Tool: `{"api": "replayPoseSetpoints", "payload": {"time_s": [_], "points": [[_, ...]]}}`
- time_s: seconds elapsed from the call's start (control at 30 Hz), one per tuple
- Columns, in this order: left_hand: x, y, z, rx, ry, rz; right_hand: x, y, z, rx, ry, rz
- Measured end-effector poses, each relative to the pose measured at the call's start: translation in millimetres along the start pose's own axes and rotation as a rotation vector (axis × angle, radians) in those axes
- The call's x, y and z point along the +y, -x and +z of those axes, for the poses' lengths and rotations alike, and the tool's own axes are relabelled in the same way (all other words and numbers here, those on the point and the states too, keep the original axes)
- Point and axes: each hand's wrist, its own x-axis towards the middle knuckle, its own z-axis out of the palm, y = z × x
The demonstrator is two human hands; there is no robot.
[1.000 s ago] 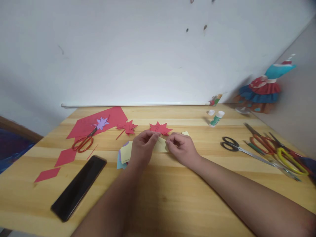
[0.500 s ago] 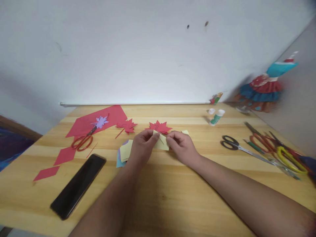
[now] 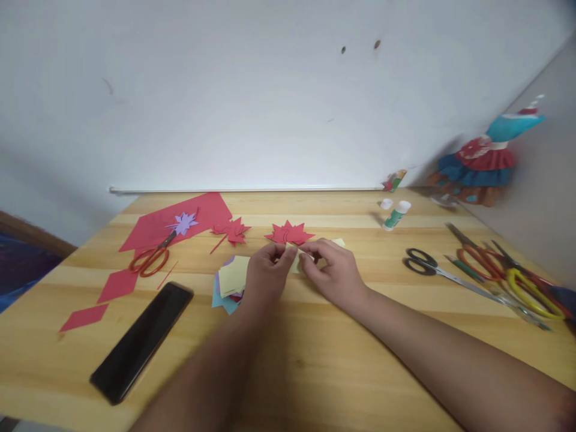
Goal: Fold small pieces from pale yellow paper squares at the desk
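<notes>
Between my hands, over the middle of the table, is a small yellow piece of paper (image 3: 296, 262). My left hand (image 3: 269, 273) pinches its left side between thumb and fingers. On its right side my right hand (image 3: 335, 268) grips it with thumb and bent fingers, which hide much of the paper. Just behind the hands lies a red spiky paper cutout (image 3: 289, 231). A stack of yellow, purple and blue paper pieces (image 3: 233, 277) sits beside my left hand, partly covered by it. Another scrap of yellow paper (image 3: 338, 242) shows behind my right hand.
At left are a phone (image 3: 143, 342), orange-handled scissors (image 3: 150, 261), red paper (image 3: 209, 210), a purple cutout (image 3: 184, 223) and a red cutout (image 3: 234, 230). Rightward stand a glue stick (image 3: 396, 216), black-handled scissors (image 3: 423, 262), more scissors (image 3: 533, 294) and a dress-shaped ornament (image 3: 488, 156).
My hands have drawn closer together and curled further over the yellow paper, so less of it shows. My left hand has shifted slightly, uncovering more of the paper stack.
</notes>
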Motion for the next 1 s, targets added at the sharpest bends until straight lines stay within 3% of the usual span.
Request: {"api": "replayPoseSetpoints", "payload": {"time_s": [0.3,0.77,1.0], "points": [[4,2,2,0.016,0.0,0.009,-1,1,1,0.012,0.049,-0.134],[6,6,0,-0.035,0.049,0.108,-6,0,-6,0.083,0.09,-0.178],[3,5,0,-0.079,0.067,0.092,-10,-3,-9,0.141,0.016,-0.179]]}}
